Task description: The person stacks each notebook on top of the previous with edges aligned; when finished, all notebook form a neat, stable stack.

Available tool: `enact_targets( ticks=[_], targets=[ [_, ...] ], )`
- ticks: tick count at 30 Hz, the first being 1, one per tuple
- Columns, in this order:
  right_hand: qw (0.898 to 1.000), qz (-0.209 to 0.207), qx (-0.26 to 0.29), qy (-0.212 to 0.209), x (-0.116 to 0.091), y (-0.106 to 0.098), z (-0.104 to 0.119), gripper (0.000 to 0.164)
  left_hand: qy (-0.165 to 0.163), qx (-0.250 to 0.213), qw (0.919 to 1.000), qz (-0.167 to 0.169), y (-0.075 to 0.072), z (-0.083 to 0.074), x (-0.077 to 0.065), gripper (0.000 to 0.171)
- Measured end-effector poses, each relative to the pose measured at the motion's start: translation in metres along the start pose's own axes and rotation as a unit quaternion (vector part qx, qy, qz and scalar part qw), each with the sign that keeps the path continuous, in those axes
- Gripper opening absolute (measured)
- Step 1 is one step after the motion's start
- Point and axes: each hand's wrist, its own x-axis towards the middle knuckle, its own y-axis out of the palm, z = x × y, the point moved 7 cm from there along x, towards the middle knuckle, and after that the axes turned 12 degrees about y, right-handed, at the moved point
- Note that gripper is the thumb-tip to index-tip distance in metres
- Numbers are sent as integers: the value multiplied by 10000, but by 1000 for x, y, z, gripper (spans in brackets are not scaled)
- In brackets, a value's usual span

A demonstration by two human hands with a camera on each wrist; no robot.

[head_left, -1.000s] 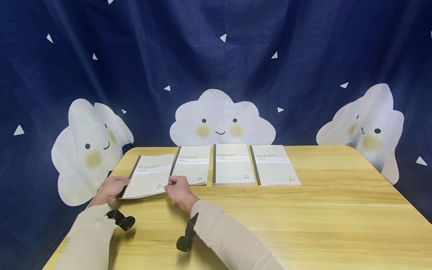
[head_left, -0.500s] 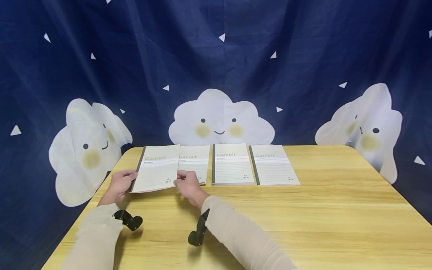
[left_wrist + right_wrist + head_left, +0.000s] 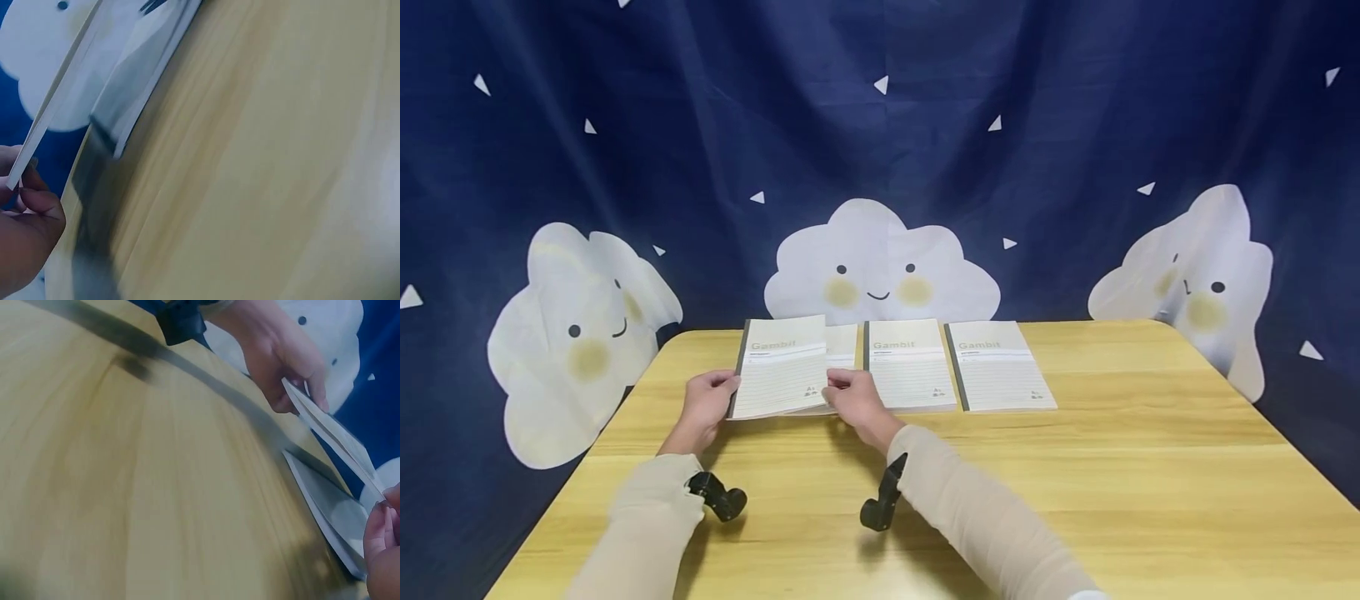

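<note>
A pale notebook (image 3: pixel 778 367) with a dark spine and "Gambit" on its cover is held up off the table between both hands. My left hand (image 3: pixel 703 404) pinches its spine side near the lower corner, and my right hand (image 3: pixel 853 400) pinches the opposite side. Beneath it lies a second such notebook (image 3: pixel 842 346), mostly covered in the head view. Seen from the right wrist, a gap separates the raised notebook (image 3: pixel 340 440) from the lower notebook (image 3: pixel 331 515). The left wrist view shows the held notebook (image 3: pixel 56 94) edge-on.
Two more matching notebooks lie in the row to the right, one in the middle (image 3: pixel 910 367) and one beyond it (image 3: pixel 1000 367). The wooden table (image 3: pixel 1120 467) ends at a dark blue curtain (image 3: pixel 820 100) printed with clouds. Each wrist wears a black camera (image 3: pixel 722 496).
Both hands have carried the leftmost notebook up and to the right, from beside the second notebook to over it. The other notebooks stay in place; the head view shifts slightly.
</note>
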Motion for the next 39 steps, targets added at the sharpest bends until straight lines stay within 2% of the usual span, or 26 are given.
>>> enact_targets(
  ticks=[5,11,16,21,27,35,39],
  targets=[
    [10000,-46,-58,8,1,-19,-2,42,123,138,9998,94,19,-4,-3,37],
    [9997,-208,-118,-80,-2,-46,-3,41,291,107,9993,205,42,-12,-5,35],
    [9992,-368,-99,-97,-3,-68,-6,39,295,24,9987,423,63,-19,-7,36],
    [9985,-521,-151,-116,-7,-88,-7,39,307,216,9970,683,84,-26,-9,38],
    [9967,-734,-317,-148,-11,-107,-9,38,444,398,9948,824,103,-32,-11,39],
    [9958,-828,-355,-132,-13,-131,-17,39,526,46,9930,1054,128,-38,-15,40],
    [9954,-856,-408,-110,-15,-141,-23,38,559,85,9915,1173,139,-40,-18,40]
  ],
)
